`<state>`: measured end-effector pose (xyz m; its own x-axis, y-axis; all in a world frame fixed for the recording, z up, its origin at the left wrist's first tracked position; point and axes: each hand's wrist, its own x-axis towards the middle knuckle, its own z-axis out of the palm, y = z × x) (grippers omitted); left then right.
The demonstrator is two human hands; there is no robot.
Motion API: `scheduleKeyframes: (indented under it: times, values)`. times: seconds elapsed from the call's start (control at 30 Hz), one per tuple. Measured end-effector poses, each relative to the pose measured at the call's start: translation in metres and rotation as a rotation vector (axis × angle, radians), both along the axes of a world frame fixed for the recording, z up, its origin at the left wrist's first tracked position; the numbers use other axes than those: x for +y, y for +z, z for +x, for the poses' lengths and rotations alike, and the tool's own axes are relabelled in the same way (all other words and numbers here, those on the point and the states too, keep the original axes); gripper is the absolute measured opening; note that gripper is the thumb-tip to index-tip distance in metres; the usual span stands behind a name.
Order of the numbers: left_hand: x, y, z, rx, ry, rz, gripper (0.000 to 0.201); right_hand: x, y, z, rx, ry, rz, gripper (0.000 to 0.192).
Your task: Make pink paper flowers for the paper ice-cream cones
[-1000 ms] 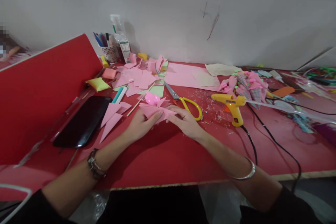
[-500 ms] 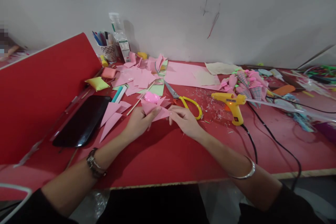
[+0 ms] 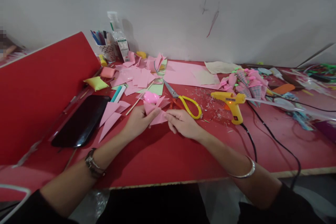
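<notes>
A piece of pink paper (image 3: 158, 119), folded at an angle, is held between my two hands over the red table. My left hand (image 3: 139, 120) pinches its left side with the thumb on top. The fingertips of my right hand (image 3: 183, 123) close on its right edge. Just behind the paper lies a shiny pink lump (image 3: 151, 97). Scissors with yellow handles (image 3: 190, 106) rest beyond my right hand, blades pointing away. Cut pink paper triangles (image 3: 111, 115) lie left of my left hand.
A black phone (image 3: 82, 120) lies at the left near a red panel (image 3: 47, 94). A yellow glue gun (image 3: 231, 105) with a black cord is at the right. Behind it are several pink paper cones (image 3: 249, 84). A pen cup (image 3: 107, 51) and a bottle (image 3: 122, 43) stand at the back.
My right hand has curled its fingers and shifted slightly left along the paper. The paper's right point has folded in, and the left hand has barely moved.
</notes>
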<state>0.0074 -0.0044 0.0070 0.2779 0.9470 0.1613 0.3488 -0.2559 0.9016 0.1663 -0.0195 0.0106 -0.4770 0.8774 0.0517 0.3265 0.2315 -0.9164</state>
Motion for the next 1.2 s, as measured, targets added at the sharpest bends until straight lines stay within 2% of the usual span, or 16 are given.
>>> scheduleKeyframes:
  times: [0.13, 0.27, 0.43, 0.57, 0.7, 0.83, 0.93, 1.2]
  values:
    - [0.002, 0.004, 0.0, -0.007, -0.015, 0.084, 0.028, 0.0, 0.0, 0.0, -0.017, -0.004, -0.031, 0.033]
    - [-0.001, 0.007, 0.0, -0.015, -0.038, 0.147, 0.035, -0.001, 0.0, 0.0, 0.038, -0.032, -0.045, 0.025]
    - [-0.004, 0.01, -0.001, -0.004, -0.023, 0.252, 0.034, -0.001, -0.001, -0.001, 0.094, 0.031, -0.006, 0.022]
    - [-0.003, 0.007, -0.002, 0.006, 0.011, 0.159, 0.039, -0.001, -0.001, -0.003, 0.118, -0.001, -0.024, 0.027]
    - [-0.001, 0.001, -0.003, -0.12, 0.069, 0.164, 0.04, 0.002, 0.0, -0.002, 0.178, -0.026, -0.083, 0.027]
    - [0.003, 0.001, -0.005, -0.233, 0.102, 0.192, 0.019, 0.004, -0.001, -0.001, 0.218, -0.009, -0.125, 0.024]
    - [0.005, 0.002, -0.006, -0.212, 0.092, 0.152, 0.01, 0.003, -0.001, -0.001, 0.196, -0.007, -0.136, 0.026]
    - [0.002, 0.004, -0.006, -0.197, 0.181, 0.026, 0.026, 0.001, 0.001, -0.002, 0.166, 0.008, -0.14, 0.027]
